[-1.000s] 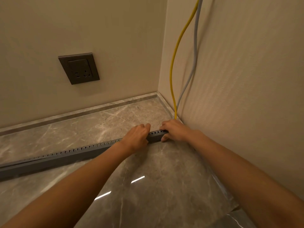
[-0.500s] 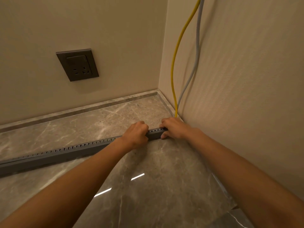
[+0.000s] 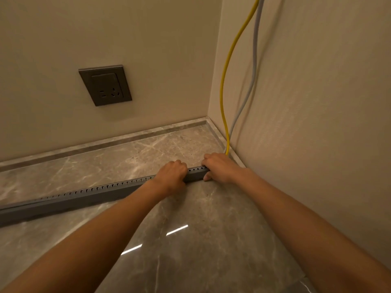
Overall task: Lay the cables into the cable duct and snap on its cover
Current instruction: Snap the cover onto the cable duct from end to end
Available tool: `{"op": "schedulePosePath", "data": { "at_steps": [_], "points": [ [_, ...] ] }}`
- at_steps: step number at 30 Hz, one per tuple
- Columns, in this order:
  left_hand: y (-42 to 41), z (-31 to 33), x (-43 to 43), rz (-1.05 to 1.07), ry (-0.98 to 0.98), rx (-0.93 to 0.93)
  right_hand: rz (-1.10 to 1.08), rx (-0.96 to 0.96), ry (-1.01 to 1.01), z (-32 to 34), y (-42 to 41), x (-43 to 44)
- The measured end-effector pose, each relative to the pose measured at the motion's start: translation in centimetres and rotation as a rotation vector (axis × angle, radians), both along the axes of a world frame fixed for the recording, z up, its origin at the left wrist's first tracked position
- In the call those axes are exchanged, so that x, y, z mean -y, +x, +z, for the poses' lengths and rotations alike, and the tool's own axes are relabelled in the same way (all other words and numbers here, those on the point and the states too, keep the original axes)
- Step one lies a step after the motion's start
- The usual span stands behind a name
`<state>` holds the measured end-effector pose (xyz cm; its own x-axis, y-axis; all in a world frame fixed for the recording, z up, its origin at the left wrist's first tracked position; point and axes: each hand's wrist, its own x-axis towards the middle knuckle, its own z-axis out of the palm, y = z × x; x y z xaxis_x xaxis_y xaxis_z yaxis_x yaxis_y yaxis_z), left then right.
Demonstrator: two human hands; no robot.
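A long grey slotted cable duct (image 3: 88,196) lies across the marble floor, running from the left edge to the right wall. My left hand (image 3: 172,173) is curled over the duct near its right end. My right hand (image 3: 220,167) grips the very end of the duct by the wall. A yellow cable (image 3: 227,66) and a grey cable (image 3: 252,66) hang down the right wall and disappear behind my right hand. Whether the cover sits on the duct is not discernible under the hands.
A dark wall socket (image 3: 105,85) is set in the back wall above the grey skirting (image 3: 105,142). The room's corner lies just beyond my hands. Glossy marble floor (image 3: 190,240) stretches toward me between my forearms.
The view shifted slightly. My left hand has tightened over the duct, fingers curling down from a more spread pose. Both hands stay at the duct's right end.
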<state>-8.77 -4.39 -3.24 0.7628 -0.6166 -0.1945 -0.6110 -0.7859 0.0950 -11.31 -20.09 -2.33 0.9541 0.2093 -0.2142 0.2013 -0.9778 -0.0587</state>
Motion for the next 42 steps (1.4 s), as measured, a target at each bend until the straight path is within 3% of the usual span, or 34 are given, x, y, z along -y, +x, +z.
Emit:
{"op": "schedulePosePath", "data": {
  "at_steps": [6, 16, 20, 31, 37, 42],
  "points": [
    [0.6, -0.3, -2.2, 0.103, -0.198, -0.075, -0.081, 0.048, 0.030, -0.1, 0.1, -0.4],
    [2.8, 1.3, -9.6, 0.260, -0.100, -0.258, -0.156, -0.015, 0.294, -0.3, 1.0, -5.5],
    [2.3, 1.2, -9.9, 0.268, -0.161, -0.189, -0.079, -0.082, 0.365, -0.4, 1.4, -8.5],
    [1.9, -0.3, -8.8, 0.250, -0.177, 0.032, -0.086, 0.022, 0.332, -0.5, 1.2, -8.9],
    [1.9, -0.7, -8.9, 0.253, -0.274, -0.014, -0.104, 0.022, 0.269, -0.2, 1.4, -8.8],
    [2.7, 0.0, -12.4, 0.311, -0.231, -0.102, -0.157, -0.017, 0.251, 0.0, 2.3, -9.4]
  ]
}}
